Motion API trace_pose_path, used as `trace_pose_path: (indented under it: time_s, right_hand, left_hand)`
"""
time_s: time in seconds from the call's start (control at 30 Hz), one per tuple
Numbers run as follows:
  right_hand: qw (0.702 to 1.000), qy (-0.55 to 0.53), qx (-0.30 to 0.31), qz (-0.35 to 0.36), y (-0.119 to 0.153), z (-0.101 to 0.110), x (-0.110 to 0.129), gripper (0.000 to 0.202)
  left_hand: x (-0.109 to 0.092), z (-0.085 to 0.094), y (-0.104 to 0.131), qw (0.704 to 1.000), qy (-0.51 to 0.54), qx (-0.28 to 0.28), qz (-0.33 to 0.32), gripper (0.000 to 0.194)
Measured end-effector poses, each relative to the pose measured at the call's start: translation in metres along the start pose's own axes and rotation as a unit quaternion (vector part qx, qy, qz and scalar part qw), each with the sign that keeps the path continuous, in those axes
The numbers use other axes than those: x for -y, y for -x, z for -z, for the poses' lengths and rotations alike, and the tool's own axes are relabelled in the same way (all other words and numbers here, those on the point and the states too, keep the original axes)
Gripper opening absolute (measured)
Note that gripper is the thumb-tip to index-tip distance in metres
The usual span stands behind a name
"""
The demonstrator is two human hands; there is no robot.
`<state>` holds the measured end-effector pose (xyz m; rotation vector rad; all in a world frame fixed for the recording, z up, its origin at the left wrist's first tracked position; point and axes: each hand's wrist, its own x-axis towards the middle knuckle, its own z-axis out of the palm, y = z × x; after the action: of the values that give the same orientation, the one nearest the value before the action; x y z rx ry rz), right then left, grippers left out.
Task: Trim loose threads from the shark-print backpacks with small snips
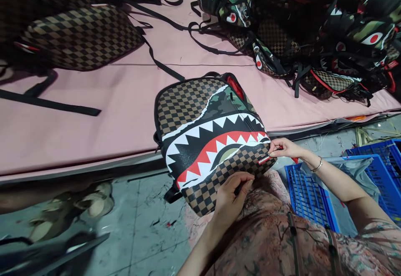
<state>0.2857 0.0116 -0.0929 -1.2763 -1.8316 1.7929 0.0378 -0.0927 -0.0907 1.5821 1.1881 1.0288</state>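
Observation:
A checkered backpack [188,104] with a printed shark mouth, camouflage patch and white teeth leans over the near edge of the table, its lower end toward my body. My left hand [230,198] is closed at its bottom edge, thumb and fingers together on the checkered material. At the lower right corner, beside a small red label [264,160], my right hand [283,148] pinches with its fingertips; what lies between them is too small to make out. A bit of something red [295,160] shows under that hand. Red lining [234,85] peeks out at the bag's top.
The pink-covered table [125,138] carries a checkered bag [84,37] at left and a heap of similar bags [278,37] at right, with black straps trailing. Blue plastic crates [307,196] stand on the floor at right. Shoes [97,200] are under the table at left.

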Motion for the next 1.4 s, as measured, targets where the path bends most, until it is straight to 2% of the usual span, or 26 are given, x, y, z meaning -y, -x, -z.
trace_pose_path:
  time_s: [0.1, 0.17, 0.3, 0.37, 0.47, 0.57, 0.63, 0.7, 0.77, 0.83, 0.9, 0.97, 1.0, 1.07, 1.1, 1.13, 1.2, 1.27, 1.3, 1.4]
  right_hand:
    - [0.999, 0.024, -0.017, 0.012, 0.002, -0.003, 0.0, 0.03]
    - [0.999, 0.036, -0.026, 0.029, 0.002, -0.005, 0.0, 0.029]
    - [0.997, -0.055, -0.054, 0.026, -0.005, -0.009, -0.005, 0.03]
    - [0.986, -0.123, -0.105, 0.026, -0.012, -0.01, -0.009, 0.031]
    - [0.962, -0.203, -0.177, 0.038, -0.026, -0.011, -0.013, 0.033]
    - [0.923, -0.255, -0.279, 0.068, -0.038, -0.011, -0.02, 0.041]
    - [0.89, -0.276, -0.352, 0.091, -0.041, -0.012, -0.028, 0.045]
    - [0.865, -0.292, -0.394, 0.11, -0.04, -0.015, -0.037, 0.045]
    - [0.842, -0.302, -0.428, 0.13, -0.037, -0.019, -0.044, 0.043]
    - [0.818, -0.3, -0.467, 0.155, -0.031, -0.022, -0.045, 0.038]
    - [0.796, -0.293, -0.495, 0.188, -0.023, -0.021, -0.039, 0.032]
    - [0.781, -0.294, -0.505, 0.222, -0.014, -0.018, -0.026, 0.026]
    - [0.774, -0.295, -0.508, 0.237, -0.01, -0.016, -0.019, 0.024]
    - [0.764, -0.287, -0.515, 0.262, -0.002, -0.013, -0.005, 0.022]
    - [0.764, -0.279, -0.516, 0.27, 0.0, -0.012, 0.001, 0.022]
    - [0.768, -0.268, -0.514, 0.274, 0.001, -0.012, 0.006, 0.022]
    - [0.789, -0.248, -0.495, 0.265, 0.0, -0.016, 0.009, 0.022]
    - [0.817, -0.23, -0.472, 0.239, -0.006, -0.024, 0.006, 0.022]
    - [0.831, -0.217, -0.462, 0.22, -0.01, -0.029, 0.003, 0.023]
    - [0.887, -0.136, -0.411, 0.158, -0.024, -0.047, -0.006, 0.027]
  left_hand:
    - [0.004, 0.0, -0.001, 0.998, -0.04, -0.012, -0.036, 0.016]
    - [0.011, -0.001, -0.002, 0.99, -0.116, -0.027, -0.07, 0.018]
    - [0.033, -0.007, -0.001, 0.94, -0.323, -0.01, -0.11, 0.055]
    - [0.048, -0.012, 0.001, 0.92, -0.374, 0.019, -0.12, 0.051]
    - [0.064, -0.015, 0.002, 0.917, -0.372, 0.04, -0.139, 0.045]
    - [0.061, -0.001, -0.004, 0.935, -0.324, -0.016, -0.141, 0.042]
    - [0.046, 0.022, -0.012, 0.947, -0.275, -0.075, -0.146, 0.037]
    - [0.024, 0.053, -0.022, 0.959, -0.213, -0.128, -0.14, 0.031]
    - [0.002, 0.084, -0.033, 0.962, -0.13, -0.22, -0.098, 0.027]
    - [-0.013, 0.104, -0.041, 0.942, -0.014, -0.334, -0.041, 0.025]
    - [-0.015, 0.104, -0.046, 0.906, 0.111, -0.408, 0.001, 0.025]
    - [-0.001, 0.082, -0.042, 0.885, 0.21, -0.413, 0.039, 0.027]
    - [0.01, 0.066, -0.036, 0.884, 0.246, -0.391, 0.071, 0.029]
    - [0.04, 0.034, -0.021, 0.892, 0.311, -0.284, 0.166, 0.031]
    - [0.055, 0.022, -0.011, 0.892, 0.337, -0.19, 0.234, 0.032]
    - [0.07, 0.015, -0.002, 0.877, 0.359, -0.148, 0.282, 0.036]
    - [0.093, 0.017, 0.014, 0.857, 0.358, -0.214, 0.301, 0.038]
    - [0.109, 0.035, 0.026, 0.855, 0.308, -0.311, 0.278, 0.037]
    - [0.114, 0.047, 0.031, 0.858, 0.275, -0.342, 0.268, 0.036]
    - [0.126, 0.076, 0.036, 0.874, 0.184, -0.373, 0.25, 0.036]
